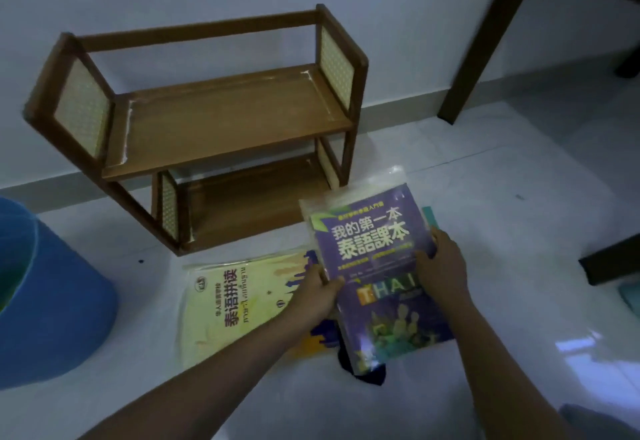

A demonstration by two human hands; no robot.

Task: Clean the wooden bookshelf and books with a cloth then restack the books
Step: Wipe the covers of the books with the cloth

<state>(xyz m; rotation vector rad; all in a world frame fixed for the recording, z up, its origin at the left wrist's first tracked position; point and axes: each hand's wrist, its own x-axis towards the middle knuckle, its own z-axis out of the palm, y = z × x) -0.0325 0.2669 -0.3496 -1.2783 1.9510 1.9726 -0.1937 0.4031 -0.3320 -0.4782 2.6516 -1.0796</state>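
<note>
A small wooden bookshelf (221,121) with two bare shelves and woven side panels stands on the floor against the wall. In front of it I hold a purple book (374,249) in a clear plastic cover. My left hand (317,296) grips its left edge with the thumb on the cover. My right hand (441,266) holds its right edge. A yellow book (235,304) lies flat on the floor to the left, partly under my left arm. A dark cloth-like thing (363,370) shows beneath the purple book's near corner.
A blue bucket (45,301) stands at the left edge. A dark table leg (485,44) rises at the right, with another dark furniture foot (609,263) lower right. A teal edge (431,219) sticks out behind the purple book. The floor is glossy white tile.
</note>
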